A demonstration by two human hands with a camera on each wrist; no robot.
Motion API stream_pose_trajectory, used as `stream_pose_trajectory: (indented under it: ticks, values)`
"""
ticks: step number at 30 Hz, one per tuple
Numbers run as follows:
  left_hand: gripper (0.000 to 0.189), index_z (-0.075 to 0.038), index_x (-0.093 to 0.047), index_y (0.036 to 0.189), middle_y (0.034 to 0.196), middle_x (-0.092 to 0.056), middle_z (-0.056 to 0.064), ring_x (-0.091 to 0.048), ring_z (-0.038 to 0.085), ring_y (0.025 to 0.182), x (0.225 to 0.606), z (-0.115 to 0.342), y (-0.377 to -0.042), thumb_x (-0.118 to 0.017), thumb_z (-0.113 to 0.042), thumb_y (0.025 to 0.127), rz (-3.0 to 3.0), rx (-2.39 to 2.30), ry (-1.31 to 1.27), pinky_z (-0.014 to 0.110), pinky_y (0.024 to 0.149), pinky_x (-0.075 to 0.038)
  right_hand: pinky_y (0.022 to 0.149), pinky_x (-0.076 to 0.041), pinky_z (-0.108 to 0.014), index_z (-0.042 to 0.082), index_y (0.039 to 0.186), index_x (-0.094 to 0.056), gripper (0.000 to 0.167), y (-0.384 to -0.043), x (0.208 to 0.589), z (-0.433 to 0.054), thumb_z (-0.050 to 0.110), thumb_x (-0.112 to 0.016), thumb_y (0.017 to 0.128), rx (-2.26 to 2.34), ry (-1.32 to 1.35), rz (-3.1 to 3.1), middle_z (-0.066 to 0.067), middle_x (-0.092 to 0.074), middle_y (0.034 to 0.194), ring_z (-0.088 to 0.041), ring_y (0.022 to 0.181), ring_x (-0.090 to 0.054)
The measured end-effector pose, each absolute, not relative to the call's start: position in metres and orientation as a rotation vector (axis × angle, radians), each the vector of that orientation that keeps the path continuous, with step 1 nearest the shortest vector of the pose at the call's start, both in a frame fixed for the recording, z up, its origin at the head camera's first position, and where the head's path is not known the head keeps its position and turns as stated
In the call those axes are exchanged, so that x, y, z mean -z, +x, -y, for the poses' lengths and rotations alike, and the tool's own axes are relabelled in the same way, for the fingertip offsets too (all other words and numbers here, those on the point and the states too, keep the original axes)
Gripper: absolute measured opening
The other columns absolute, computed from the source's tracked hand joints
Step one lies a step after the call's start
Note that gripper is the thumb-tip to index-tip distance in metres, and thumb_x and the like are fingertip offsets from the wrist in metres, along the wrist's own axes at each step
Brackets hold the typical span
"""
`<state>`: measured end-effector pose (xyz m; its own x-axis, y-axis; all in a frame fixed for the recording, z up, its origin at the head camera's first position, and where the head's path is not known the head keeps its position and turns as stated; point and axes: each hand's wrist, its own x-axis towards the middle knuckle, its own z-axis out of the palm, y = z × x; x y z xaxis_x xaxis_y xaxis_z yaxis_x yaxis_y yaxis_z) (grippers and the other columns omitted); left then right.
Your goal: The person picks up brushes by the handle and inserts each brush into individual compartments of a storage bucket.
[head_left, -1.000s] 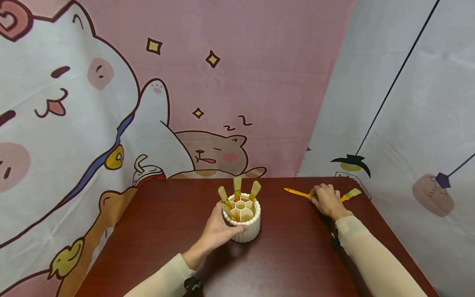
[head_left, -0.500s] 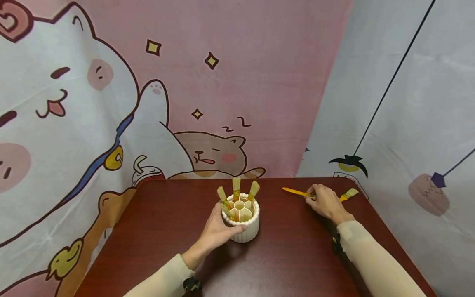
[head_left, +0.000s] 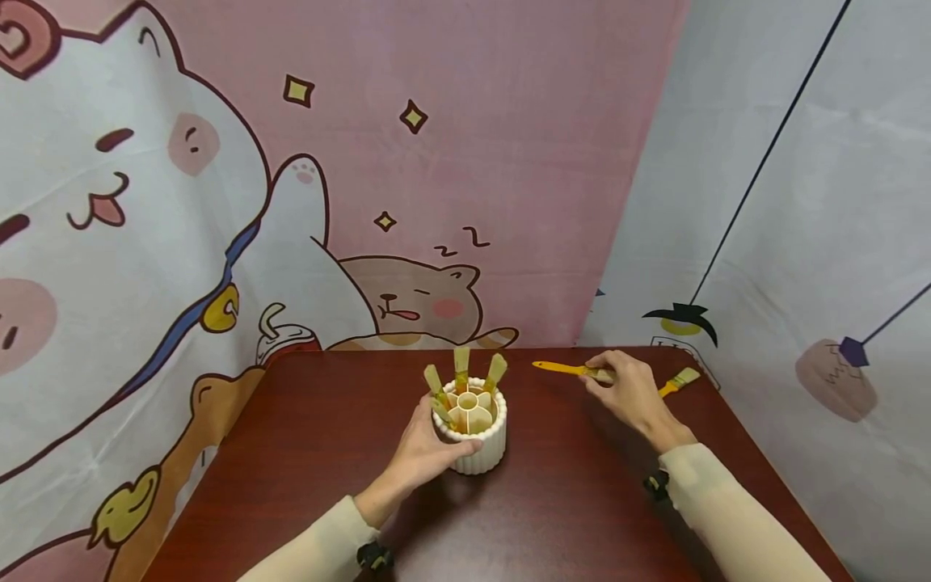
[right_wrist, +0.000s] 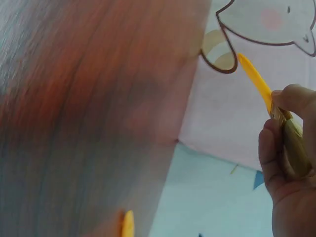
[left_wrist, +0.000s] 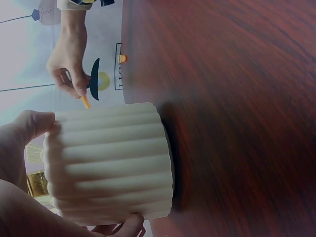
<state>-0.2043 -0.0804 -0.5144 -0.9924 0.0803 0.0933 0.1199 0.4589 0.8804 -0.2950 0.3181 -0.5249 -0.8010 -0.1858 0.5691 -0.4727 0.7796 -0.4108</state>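
My left hand (head_left: 422,459) grips a white ribbed brush holder (head_left: 486,453) standing on the table, thumb across its near side and fingers round the left. Several flat paintbrushes (head_left: 461,364) stand in its outer compartments, bristles up; a front compartment shows no brush. Off to the right, my right hand (head_left: 627,392) pinches another flat paintbrush (head_left: 554,368) near its metal band. In the right wrist view, that brush's yellow handle (right_wrist: 256,81) points away from the palm and its bristles lie inside the hand. Behind the right hand lies one more paintbrush (head_left: 680,380), partly hidden by it.
The dark red wooden table (head_left: 305,453) ends at the back against a pink cartoon-printed cloth (head_left: 553,162). A pale grey cloth (head_left: 815,202) hangs along the right side. The lying paintbrush is close to the table's far right corner.
My right hand has risen from the table and shifted slightly left, carrying the pinched paintbrush with it. My left hand keeps its hold on the brush holder, which stays in place.
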Motion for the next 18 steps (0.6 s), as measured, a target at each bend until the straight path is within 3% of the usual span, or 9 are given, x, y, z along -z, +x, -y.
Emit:
stream_pose_trajectory:
  ticks: [4, 8, 12, 18]
  values:
    - [0.111, -0.003, -0.048, 0.167, 0.159, -0.063, 0.020, -0.064, 0.041, 0.149, 0.517, 0.081, -0.205, -0.106, -0.037, 0.078, 2.661, 1.604, -0.173, 0.063, 0.127, -0.050, 0.080, -0.066, -0.029, 0.010, 0.111, -0.088, 0.026, -0.288, 0.518, -0.309, 0.008, -0.102, 0.089, -0.760, 0.503, 2.379, -0.008, -0.085, 0.108, -0.029, 0.093, -0.082]
    - [0.112, -0.004, -0.047, 0.168, 0.160, -0.063, 0.020, -0.064, 0.040, 0.150, 0.519, 0.082, -0.207, -0.105, -0.037, 0.078, 2.667, 1.596, -0.173, 0.062, 0.127, -0.051, 0.076, -0.054, -0.012, 0.013, 0.110, -0.089, 0.027, -0.280, 0.509, -0.301, 0.010, -0.104, 0.087, -0.809, 0.496, 2.335, -0.004, -0.086, 0.107, -0.019, 0.087, -0.076]
    - [0.113, -0.003, -0.047, 0.168, 0.159, -0.063, 0.020, -0.064, 0.041, 0.149, 0.519, 0.082, -0.207, -0.105, -0.037, 0.078, 2.663, 1.594, -0.178, 0.063, 0.126, -0.052, 0.071, -0.049, -0.010, 0.015, 0.114, -0.088, 0.030, -0.272, 0.498, -0.292, 0.013, -0.104, 0.089, -0.887, 0.470, 2.333, -0.001, -0.087, 0.106, -0.006, 0.078, -0.069]
    - [0.113, -0.003, -0.046, 0.169, 0.159, -0.063, 0.021, -0.064, 0.042, 0.149, 0.518, 0.082, -0.207, -0.106, -0.037, 0.079, 2.662, 1.600, -0.167, 0.064, 0.127, -0.051, 0.070, -0.056, -0.011, 0.020, 0.128, -0.082, 0.042, -0.259, 0.488, -0.280, 0.015, -0.103, 0.091, -1.056, 0.437, 2.335, 0.000, -0.090, 0.110, 0.003, 0.077, -0.074]
